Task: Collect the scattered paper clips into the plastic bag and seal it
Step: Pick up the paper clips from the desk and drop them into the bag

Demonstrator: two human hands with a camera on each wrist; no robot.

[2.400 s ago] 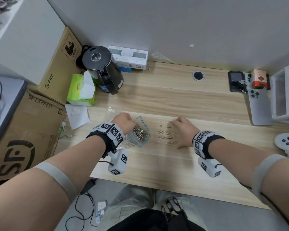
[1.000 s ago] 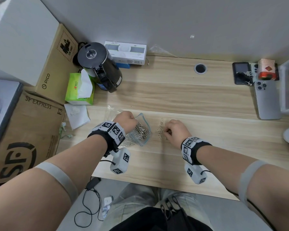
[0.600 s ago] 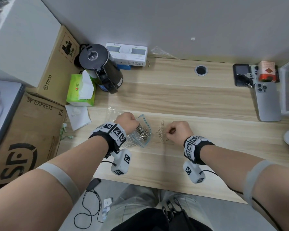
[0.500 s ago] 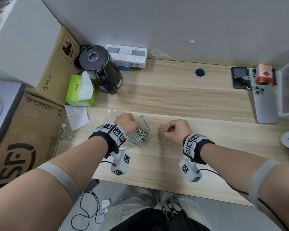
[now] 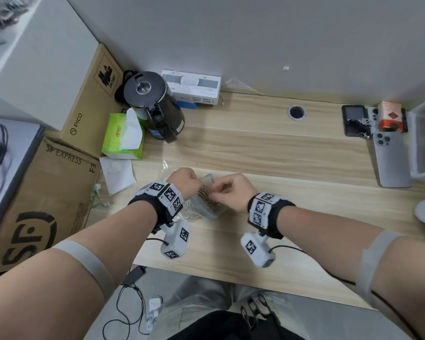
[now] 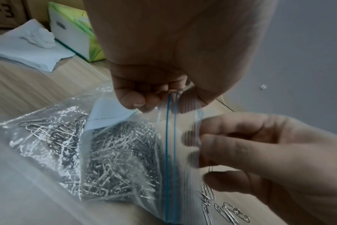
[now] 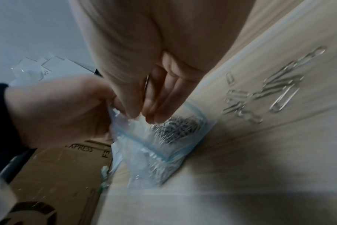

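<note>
Plastic bag [image 6: 125, 152] pinched open, hands at mouth

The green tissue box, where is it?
The green tissue box sits at the desk's far left in the head view, between the black kettle and the cardboard boxes.

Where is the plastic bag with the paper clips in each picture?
Head: plastic bag sits at the centre, between both hands.
Left wrist: it fills the lower middle, below the left hand.
Right wrist: it lies centre-low.
Shared landmark: the bag's blue zip line.
</note>
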